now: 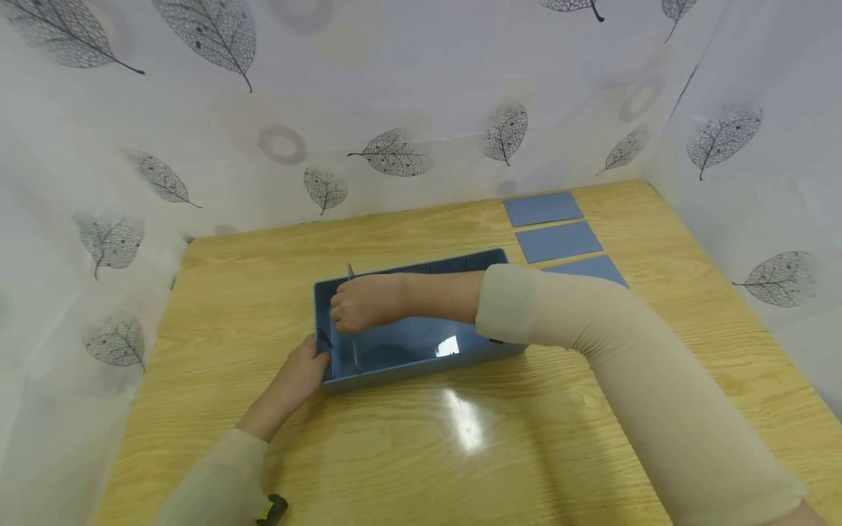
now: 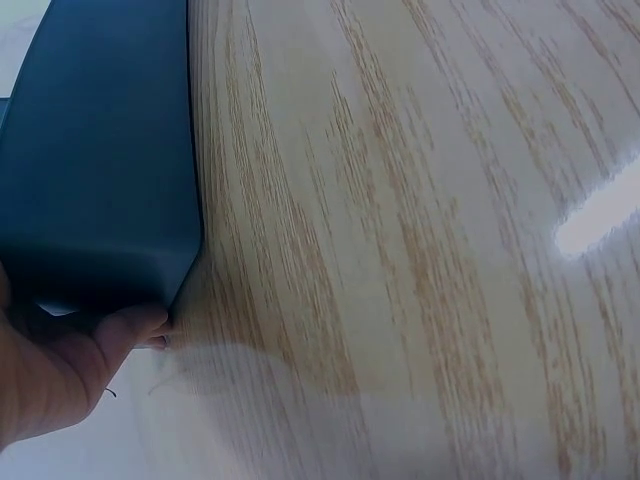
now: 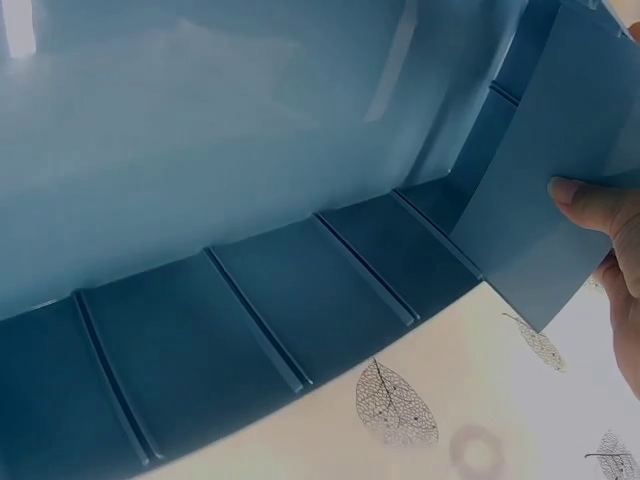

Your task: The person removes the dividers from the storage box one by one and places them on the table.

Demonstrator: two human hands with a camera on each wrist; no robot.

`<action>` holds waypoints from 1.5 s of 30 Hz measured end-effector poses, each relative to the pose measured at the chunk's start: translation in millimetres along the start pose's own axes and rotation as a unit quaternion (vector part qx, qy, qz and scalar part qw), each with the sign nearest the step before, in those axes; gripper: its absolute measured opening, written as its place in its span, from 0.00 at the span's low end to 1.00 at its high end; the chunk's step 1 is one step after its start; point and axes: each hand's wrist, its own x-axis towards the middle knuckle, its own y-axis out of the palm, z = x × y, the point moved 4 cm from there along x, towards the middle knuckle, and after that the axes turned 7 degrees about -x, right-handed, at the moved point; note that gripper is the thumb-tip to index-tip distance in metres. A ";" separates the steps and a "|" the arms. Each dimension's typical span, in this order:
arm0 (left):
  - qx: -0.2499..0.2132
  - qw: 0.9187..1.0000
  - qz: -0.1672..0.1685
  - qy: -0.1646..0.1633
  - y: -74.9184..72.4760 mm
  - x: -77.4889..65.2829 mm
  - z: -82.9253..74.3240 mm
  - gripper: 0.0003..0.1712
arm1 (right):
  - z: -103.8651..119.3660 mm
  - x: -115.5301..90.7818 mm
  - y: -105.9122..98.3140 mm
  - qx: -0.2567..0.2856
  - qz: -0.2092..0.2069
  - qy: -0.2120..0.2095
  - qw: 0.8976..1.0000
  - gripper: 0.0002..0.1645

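Note:
A long blue plastic box lies open-topped on the table, its inner long wall ribbed with slots in the right wrist view. My left hand holds the box's left end; in the left wrist view its thumb and fingers grip the end near a corner. Over that same end, my right hand pinches a flat blue divider panel. The panel stands tilted across the box in the right wrist view, one corner beyond the rim near a slot. In the head view my right hand hides most of it.
Three blue panels lie in a row at the table's back right: a far panel, a middle panel and a near panel partly behind my right sleeve. Leaf-patterned sheeting surrounds the wooden table.

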 end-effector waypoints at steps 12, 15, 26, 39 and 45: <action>0.002 1.000 0.010 -0.009 0.0 -3.1 -3.2 0.27 | -8.7 -9.7 -14.9 -0.002 -0.028 -0.006 1.000 0.15; 0.002 1.000 0.008 -0.007 -0.6 -3.3 -3.9 0.27 | -11.0 -13.8 -20.2 -0.006 -0.043 -0.003 0.999 0.14; 0.010 1.000 0.013 -0.017 0.0 -3.3 -4.2 0.29 | -17.4 -33.8 -28.7 0.026 -0.054 0.040 0.997 0.12; 0.024 1.000 0.006 -0.012 1.0 -2.8 -9.0 0.30 | -12.1 -75.7 -23.3 0.046 0.007 0.097 0.994 0.08; 0.024 1.000 0.006 -0.015 0.2 -3.1 -7.2 0.29 | -5.1 -89.9 -22.4 0.036 0.043 0.138 0.989 0.06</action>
